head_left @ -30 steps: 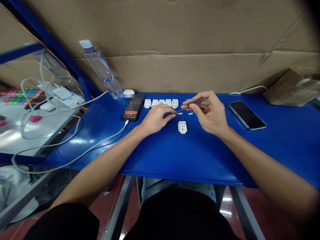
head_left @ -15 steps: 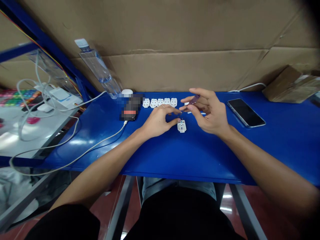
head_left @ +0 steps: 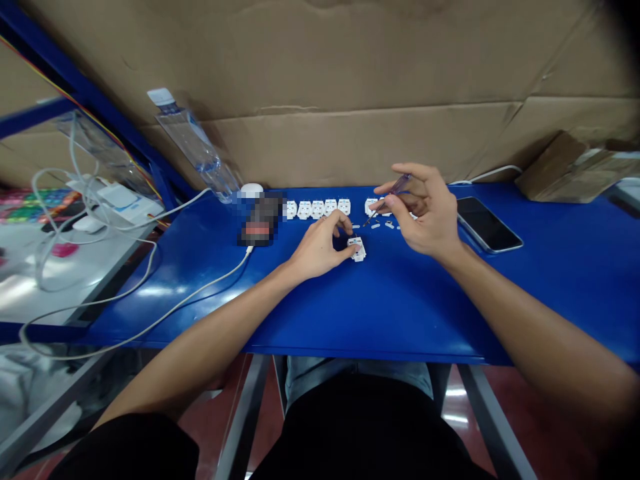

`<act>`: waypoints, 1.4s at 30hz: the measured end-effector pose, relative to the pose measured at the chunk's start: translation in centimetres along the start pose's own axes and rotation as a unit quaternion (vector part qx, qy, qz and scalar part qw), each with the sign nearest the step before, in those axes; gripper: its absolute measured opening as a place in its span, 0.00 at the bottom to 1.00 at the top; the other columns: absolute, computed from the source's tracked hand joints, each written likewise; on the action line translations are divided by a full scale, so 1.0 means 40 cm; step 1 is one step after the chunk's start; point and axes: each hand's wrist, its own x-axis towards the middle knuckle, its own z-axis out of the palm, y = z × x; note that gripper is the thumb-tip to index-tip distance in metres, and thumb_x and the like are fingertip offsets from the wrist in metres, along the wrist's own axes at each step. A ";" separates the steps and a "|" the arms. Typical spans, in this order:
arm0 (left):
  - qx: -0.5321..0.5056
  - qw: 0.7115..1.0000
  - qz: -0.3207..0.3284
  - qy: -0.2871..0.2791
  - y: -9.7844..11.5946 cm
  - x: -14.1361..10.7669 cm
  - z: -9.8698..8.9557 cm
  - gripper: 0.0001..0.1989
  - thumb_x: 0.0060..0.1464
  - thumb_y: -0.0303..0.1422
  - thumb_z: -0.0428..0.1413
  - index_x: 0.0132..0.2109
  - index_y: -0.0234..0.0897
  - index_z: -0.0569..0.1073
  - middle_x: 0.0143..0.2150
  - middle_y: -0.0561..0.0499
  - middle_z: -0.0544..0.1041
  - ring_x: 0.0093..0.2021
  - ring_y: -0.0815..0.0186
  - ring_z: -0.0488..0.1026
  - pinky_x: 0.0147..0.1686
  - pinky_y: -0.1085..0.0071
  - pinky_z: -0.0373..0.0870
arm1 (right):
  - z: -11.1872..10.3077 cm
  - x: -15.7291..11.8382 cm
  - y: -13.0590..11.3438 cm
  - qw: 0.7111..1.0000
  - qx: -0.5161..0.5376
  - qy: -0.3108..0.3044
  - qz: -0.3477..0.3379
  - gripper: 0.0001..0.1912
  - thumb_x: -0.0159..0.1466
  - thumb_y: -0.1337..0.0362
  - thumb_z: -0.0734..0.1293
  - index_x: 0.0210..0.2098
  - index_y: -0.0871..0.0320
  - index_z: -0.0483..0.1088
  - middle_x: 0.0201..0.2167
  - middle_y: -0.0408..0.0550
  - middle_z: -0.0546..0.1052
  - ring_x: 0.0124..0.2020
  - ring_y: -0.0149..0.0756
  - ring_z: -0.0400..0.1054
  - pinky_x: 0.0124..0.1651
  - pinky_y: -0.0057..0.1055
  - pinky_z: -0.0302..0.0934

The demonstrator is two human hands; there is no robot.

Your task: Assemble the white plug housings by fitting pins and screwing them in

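My left hand rests on the blue tabletop, its thumb and fingertips gripping a small white electrical socket module. My right hand is raised just above the table, to the right of that module. Its fingers pinch a small screwdriver with a translucent purple handle, and the thin shaft points down-left. Behind my hands stands a row of several white socket modules. Several small white pieces lie near my right fingers, partly hidden by them.
The blue table holds a black smartphone at right and a blurred phone on a white charging cable at left. A plastic water bottle leans against the cardboard wall behind.
My left hand has closed onto the white module, which now sits slightly farther back. My right hand has lifted and moved right with the screwdriver, uncovering more small white pieces.
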 end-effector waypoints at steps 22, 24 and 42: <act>0.176 0.978 0.099 -0.056 -0.057 0.032 -0.065 0.14 0.72 0.28 0.56 0.51 0.45 0.87 0.55 0.46 0.85 0.56 0.52 0.79 0.63 0.50 0.72 | -0.006 0.000 0.020 1.000 0.003 -0.007 -0.010 0.26 0.73 0.47 0.77 0.68 0.40 0.72 0.50 0.42 0.87 0.43 0.44 0.88 0.52 0.50 0.89; 0.178 0.977 0.095 -0.068 -0.055 0.033 -0.079 0.11 0.71 0.29 0.58 0.49 0.44 0.86 0.51 0.47 0.87 0.54 0.52 0.80 0.62 0.50 0.72 | -0.005 -0.002 0.018 1.000 0.004 -0.010 -0.008 0.26 0.73 0.47 0.77 0.67 0.40 0.72 0.51 0.42 0.87 0.43 0.45 0.88 0.53 0.50 0.89; -0.073 0.990 -0.002 -0.124 0.013 0.018 -0.105 0.14 0.67 0.35 0.66 0.51 0.44 0.68 0.43 0.49 0.90 0.40 0.61 0.84 0.40 0.63 0.74 | -0.009 0.002 0.009 1.000 -0.001 0.000 0.012 0.27 0.71 0.47 0.78 0.66 0.41 0.74 0.49 0.42 0.88 0.43 0.45 0.88 0.52 0.50 0.89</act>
